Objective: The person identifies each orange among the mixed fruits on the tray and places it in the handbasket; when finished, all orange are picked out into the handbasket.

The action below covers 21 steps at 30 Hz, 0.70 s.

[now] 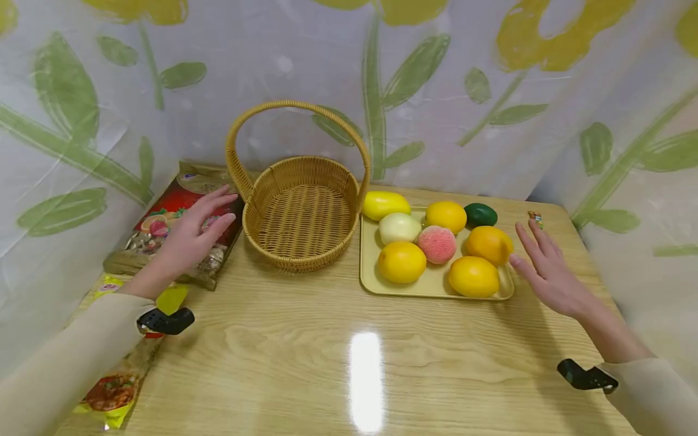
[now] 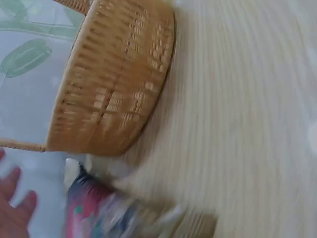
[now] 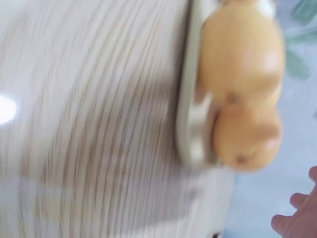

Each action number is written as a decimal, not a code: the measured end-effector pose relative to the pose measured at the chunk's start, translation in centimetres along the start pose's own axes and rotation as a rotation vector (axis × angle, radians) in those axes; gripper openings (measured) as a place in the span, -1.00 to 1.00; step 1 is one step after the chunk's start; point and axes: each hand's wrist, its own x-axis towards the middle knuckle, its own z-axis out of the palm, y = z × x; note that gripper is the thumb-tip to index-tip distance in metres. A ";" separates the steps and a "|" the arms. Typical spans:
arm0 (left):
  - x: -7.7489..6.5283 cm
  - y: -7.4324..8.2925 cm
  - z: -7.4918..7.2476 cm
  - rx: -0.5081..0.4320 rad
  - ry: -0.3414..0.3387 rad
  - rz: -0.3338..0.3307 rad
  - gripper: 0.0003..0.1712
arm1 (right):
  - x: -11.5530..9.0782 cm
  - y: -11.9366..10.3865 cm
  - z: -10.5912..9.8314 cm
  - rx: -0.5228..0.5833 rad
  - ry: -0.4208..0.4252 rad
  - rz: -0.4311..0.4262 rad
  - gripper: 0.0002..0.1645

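My left hand (image 1: 191,233) hovers over a red and brown food bag (image 1: 163,218), its fingers extended toward the wicker basket (image 1: 305,254) and holding nothing. The basket has a tall arched handle, and I see only woven bottom inside it. Off the right end of a gold tray (image 1: 436,290), my right hand (image 1: 551,272) is held with fingers spread and nothing in them. On the tray lie several yellow-orange fruits (image 1: 402,262), a pink peach (image 1: 437,244), a pale green round fruit (image 1: 400,229) and a yellow oblong fruit (image 1: 385,206). A dark green fruit (image 1: 480,215) sits at its back edge.
A yellow food packet (image 1: 114,387) lies under the left forearm at the table's left side. Near the back right corner is a small colourful wrapped piece (image 1: 535,218). A flowered curtain (image 1: 283,66) hangs behind the wooden table (image 1: 272,363). Both wrist views are blurred.
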 end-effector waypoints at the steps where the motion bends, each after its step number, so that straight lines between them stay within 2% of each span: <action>1: 0.1 0.0 0.4 -0.029 0.014 -0.043 -0.41 | -0.1 -0.5 0.1 0.029 0.012 0.016 -0.21; 4: 0.3 -0.2 1.1 -0.112 -0.014 -0.154 -0.34 | -0.2 -1.6 0.3 0.082 0.050 0.054 -0.21; 8: 0.5 -0.8 1.7 -0.220 -0.066 -0.215 -0.30 | -0.5 -2.4 0.9 0.117 0.081 0.069 -0.20; 15: 0.5 -2.1 2.5 -0.282 -0.077 -0.221 -0.29 | -1.4 -2.6 2.0 0.188 0.131 0.068 -0.22; 21: 0.7 -2.1 3.0 -0.363 -0.071 -0.231 -0.27 | -2.0 -2.8 3.1 0.241 0.157 0.168 -0.32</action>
